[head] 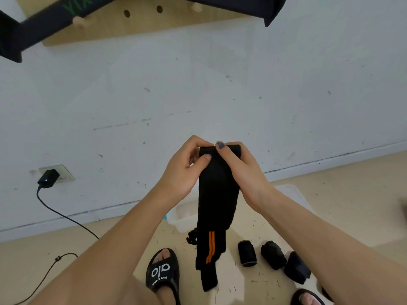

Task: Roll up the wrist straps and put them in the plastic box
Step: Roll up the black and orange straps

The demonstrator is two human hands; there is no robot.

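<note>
— What are the hands doing?
— The left hand (179, 172) and right hand (239, 170) both pinch the top end of a black wrist strap (217, 199); it hangs down, with orange stripes near its lower end.
— And the box?
— The plastic box (182, 219) sits on the floor (343, 194) behind the strap, by the wall. Three rolled straps (273, 255) lie on the floor nearby.

There is one hanging wrist strap (217, 201), three rolled straps (247, 253) (273, 254) (296, 267), one plastic box (182, 219), two slippers (162, 271) (307, 297).
</note>
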